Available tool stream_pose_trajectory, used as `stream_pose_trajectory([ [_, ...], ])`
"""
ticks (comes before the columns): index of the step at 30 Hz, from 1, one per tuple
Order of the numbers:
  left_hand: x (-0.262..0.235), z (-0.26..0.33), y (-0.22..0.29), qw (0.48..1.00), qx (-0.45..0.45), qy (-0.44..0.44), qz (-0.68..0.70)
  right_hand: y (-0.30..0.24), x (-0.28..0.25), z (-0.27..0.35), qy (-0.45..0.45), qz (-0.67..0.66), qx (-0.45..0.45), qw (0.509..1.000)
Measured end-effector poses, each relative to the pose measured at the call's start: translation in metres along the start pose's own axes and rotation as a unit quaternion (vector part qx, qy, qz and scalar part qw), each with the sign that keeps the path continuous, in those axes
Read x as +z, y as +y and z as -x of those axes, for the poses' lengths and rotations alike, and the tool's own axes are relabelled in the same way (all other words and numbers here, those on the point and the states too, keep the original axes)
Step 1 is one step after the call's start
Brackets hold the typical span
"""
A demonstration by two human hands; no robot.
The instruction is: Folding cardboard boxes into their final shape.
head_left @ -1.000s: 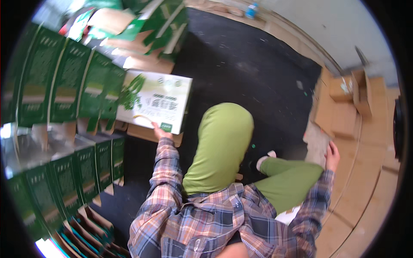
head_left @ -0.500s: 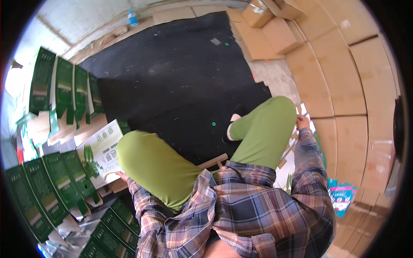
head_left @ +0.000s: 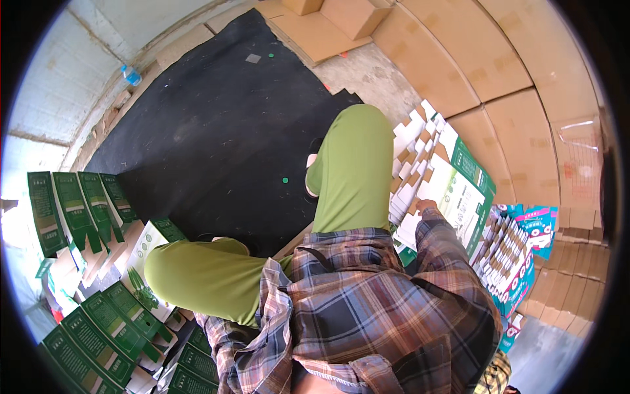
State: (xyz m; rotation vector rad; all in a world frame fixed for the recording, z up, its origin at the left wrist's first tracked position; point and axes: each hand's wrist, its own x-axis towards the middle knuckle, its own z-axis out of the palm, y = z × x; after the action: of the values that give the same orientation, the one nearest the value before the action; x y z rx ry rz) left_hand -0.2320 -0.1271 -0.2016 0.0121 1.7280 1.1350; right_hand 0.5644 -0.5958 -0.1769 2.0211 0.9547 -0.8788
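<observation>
My right hand (head_left: 426,205) reaches past my right knee, its fingers curled on the edge of a flattened white-and-green carton (head_left: 456,200). This carton lies on top of a leaning stack of folded cartons (head_left: 415,161) with staggered white and brown flaps. My left hand is out of sight; the left sleeve (head_left: 220,328) goes down behind my left thigh. Close to that sleeve stands a white carton with a green plant picture (head_left: 143,285), partly covered by my knee. Rows of upright green cartons (head_left: 98,331) with open bottom flaps stand beside it.
Further left are more green cartons (head_left: 69,207). A black mat (head_left: 216,131) covers the floor ahead. Large brown boxes (head_left: 518,141) wall the right side, with an open brown box (head_left: 351,20) at the far end. Teal-and-pink packages (head_left: 522,262) are stacked behind my right arm.
My view has turned to the right, bringing the folded carton stack into sight. My right hand now lies on the carton's edge. My left hand has gone out of sight.
</observation>
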Motion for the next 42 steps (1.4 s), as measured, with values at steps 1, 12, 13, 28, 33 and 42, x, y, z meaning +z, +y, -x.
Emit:
stream_pose_trajectory([
  [1,-0.003,0.001,0.008,0.999,0.021,-0.002,-0.034,0.002,0.011,0.006,-0.008,-0.018,0.01,1.0],
  [12,0.119,0.222,0.161,0.845,0.532,-0.039,-0.045,-0.058,0.111,0.063,0.059,-0.798,0.336,0.497],
  [13,0.137,0.244,0.166,0.824,0.559,-0.077,-0.051,-0.065,0.105,0.062,0.118,-0.895,0.318,0.29],
  [28,0.261,0.239,0.045,0.755,0.346,-0.443,-0.338,-0.05,0.057,0.085,0.289,-0.934,0.182,-0.107],
  [33,0.267,0.255,0.047,0.761,0.344,-0.426,-0.347,-0.025,-0.067,0.075,0.331,-0.929,0.152,-0.067],
  [42,0.262,0.243,0.051,0.743,0.365,-0.424,-0.366,-0.059,-0.249,0.167,0.285,-0.954,-0.086,0.031],
])
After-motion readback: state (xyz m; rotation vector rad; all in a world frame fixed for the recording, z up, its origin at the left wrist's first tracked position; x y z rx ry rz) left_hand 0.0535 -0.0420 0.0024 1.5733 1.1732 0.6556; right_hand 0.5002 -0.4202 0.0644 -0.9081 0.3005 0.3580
